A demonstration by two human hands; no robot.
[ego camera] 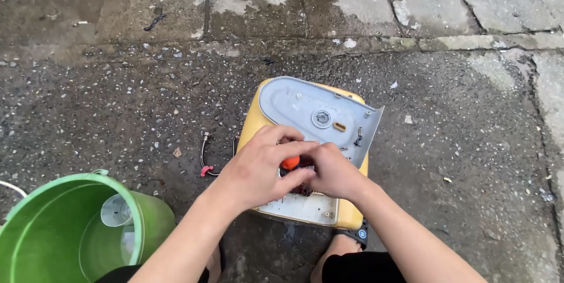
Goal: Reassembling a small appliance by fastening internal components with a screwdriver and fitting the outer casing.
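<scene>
Both hands on the orange part of a yellow housing, on wet pavement.

Left hand [258, 171] and right hand [332, 171] meet over a small orange part [289, 162], fingers of both pinched around it; it sits in the open side of the yellow housing [252, 121], just below the grey cover plate [305, 106]. Housing lies on the wet pavement [117, 101]. Short hose with red fitting [205, 159] just left of it. Green bucket [64, 230] lower left, near the left forearm.
</scene>
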